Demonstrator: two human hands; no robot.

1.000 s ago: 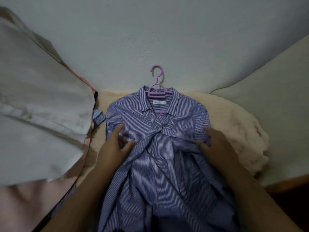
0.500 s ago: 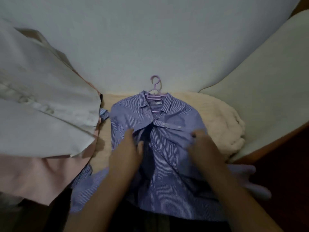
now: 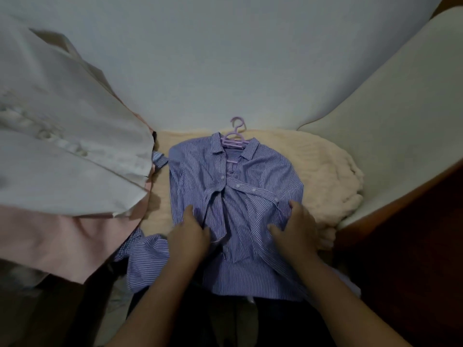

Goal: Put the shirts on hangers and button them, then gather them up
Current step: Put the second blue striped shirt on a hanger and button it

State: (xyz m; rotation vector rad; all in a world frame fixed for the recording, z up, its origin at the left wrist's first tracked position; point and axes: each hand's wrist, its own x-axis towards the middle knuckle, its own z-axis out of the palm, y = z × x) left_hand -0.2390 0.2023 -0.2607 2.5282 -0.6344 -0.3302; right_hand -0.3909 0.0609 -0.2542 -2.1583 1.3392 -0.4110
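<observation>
Blue-and-white striped cotton is lying spread in front of us: the striped shirt (image 3: 250,196) is resting face up on a cream fleece blanket (image 3: 330,176), its collar pointing away from us toward the pale wall (image 3: 225,58). We are seeing a lilac plastic hanger (image 3: 235,136) sitting inside the collar, with its hook sticking out onto the blanket's far edge. The front plackets are lying rumpled and crossing over one another below the collar, with small white buttons showing along the strip running toward our right.

We are pressing our left hand (image 3: 188,236) on the shirt's left front panel, thumb spread apart from the fingers, which are curling over a fold of cloth; whether they are truly pinching it we cannot tell. Our right hand (image 3: 295,229) is resting on the right panel, fingers curled around the edge of the button strip, gripping it.

To our left, a white shirt (image 3: 62,159) is lying on top of a pink garment (image 3: 62,236), both overlapping the blanket's edge. A cream cushion (image 3: 388,121) is leaning to the right.
</observation>
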